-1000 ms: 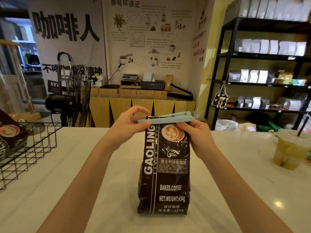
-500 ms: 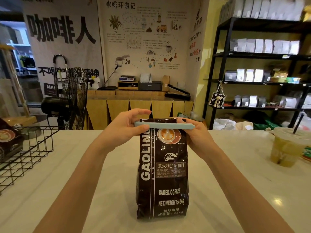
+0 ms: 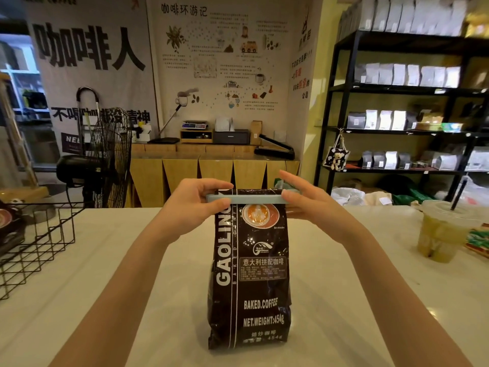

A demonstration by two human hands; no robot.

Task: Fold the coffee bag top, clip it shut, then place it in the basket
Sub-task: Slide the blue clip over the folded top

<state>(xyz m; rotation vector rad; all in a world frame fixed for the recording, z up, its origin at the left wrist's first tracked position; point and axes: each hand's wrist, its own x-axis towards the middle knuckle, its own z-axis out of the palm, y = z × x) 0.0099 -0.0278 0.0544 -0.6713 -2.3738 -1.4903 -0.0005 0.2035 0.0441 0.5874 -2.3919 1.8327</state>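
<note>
A dark brown coffee bag [image 3: 250, 276] stands upright on the white counter, its top folded down. A long pale blue clip [image 3: 254, 199] lies closed across the folded top. My left hand [image 3: 193, 207] pinches the clip's left end. On the other side, my right hand [image 3: 307, 205] presses on the clip's right end with its thumb, fingers stretched out behind. A black wire basket [image 3: 39, 242] sits at the left edge of the counter, well apart from the bag.
Another coffee bag [image 3: 8, 223] lies in the basket. An iced drink cup with a straw [image 3: 442, 231] stands at the right, beside a green packet [image 3: 477, 239]. A black fan [image 3: 105, 157] stands behind the counter on the left.
The clip was open at its right end a second ago; it now lies flat and closed over the fold. My right hand shifted from under the clip to pressing its end.
</note>
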